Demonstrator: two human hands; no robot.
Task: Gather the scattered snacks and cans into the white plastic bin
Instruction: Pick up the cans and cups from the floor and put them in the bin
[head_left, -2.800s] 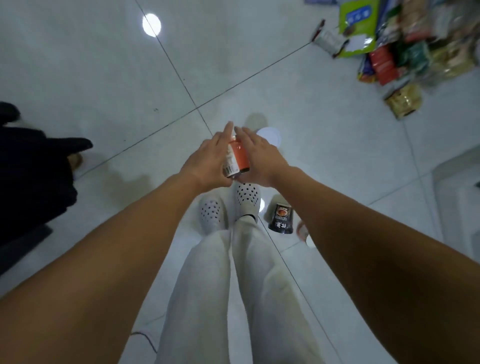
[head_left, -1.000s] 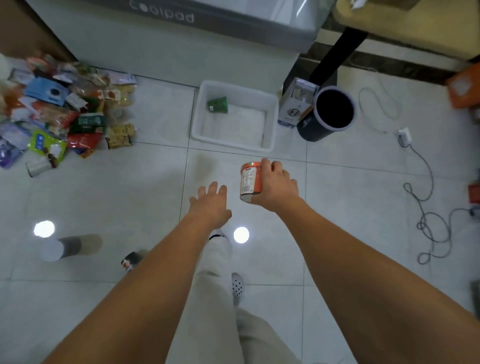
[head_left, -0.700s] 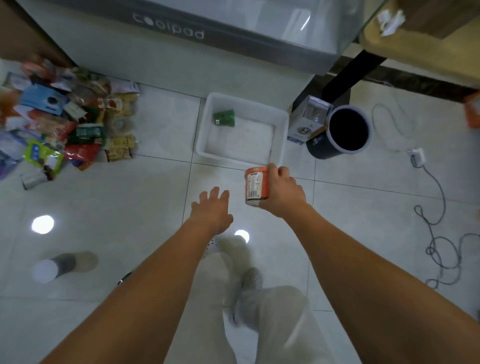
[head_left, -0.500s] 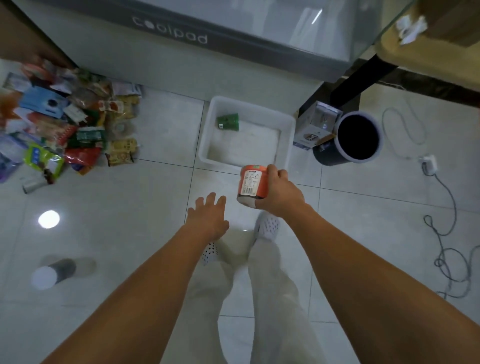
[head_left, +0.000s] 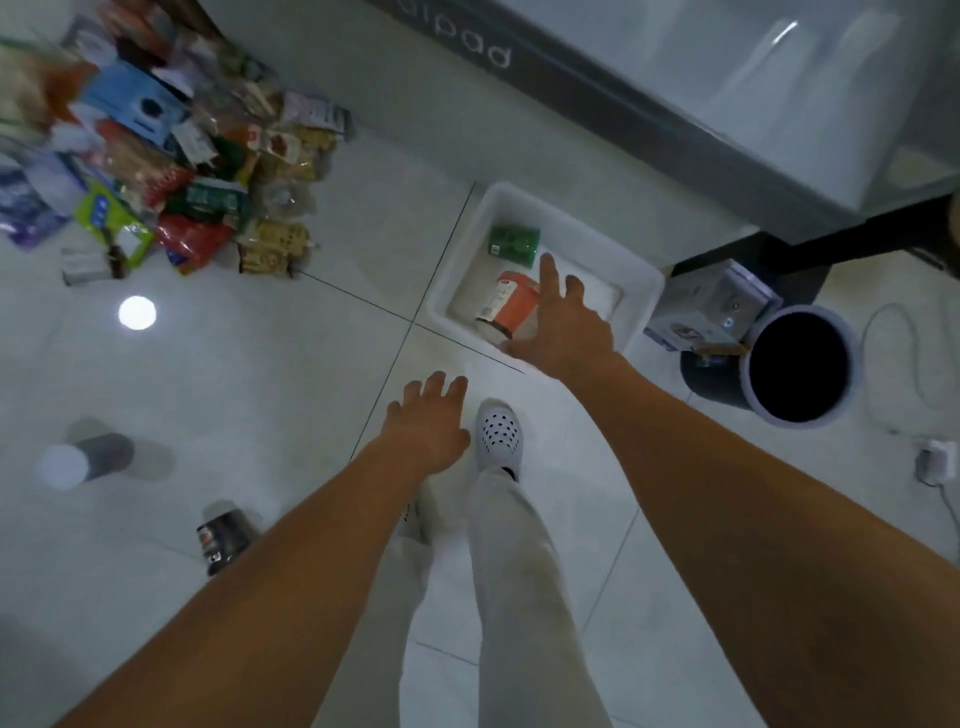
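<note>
The white plastic bin (head_left: 644, 291) stands on the tiled floor ahead. Inside it lie a green packet (head_left: 513, 245) and an orange can (head_left: 506, 306), tilted on its side. My right hand (head_left: 563, 330) hovers over the bin's near edge, fingers spread, just right of the can and holding nothing. My left hand (head_left: 428, 421) hangs lower over the floor, open and empty. A heap of snack packets (head_left: 171, 171) lies at the upper left. A grey can (head_left: 85, 460) and a dark can (head_left: 224, 535) rest on the floor at the left.
A dark round waste bin (head_left: 795, 364) and a small box (head_left: 711, 306) stand right of the white bin. A grey appliance (head_left: 649, 78) fills the top. A cable and plug (head_left: 935, 462) lie at the far right. My legs and white shoe (head_left: 498, 434) are below.
My right hand carried the orange can forward to the bin and let it go; the can now lies inside. I stepped closer to the bin.
</note>
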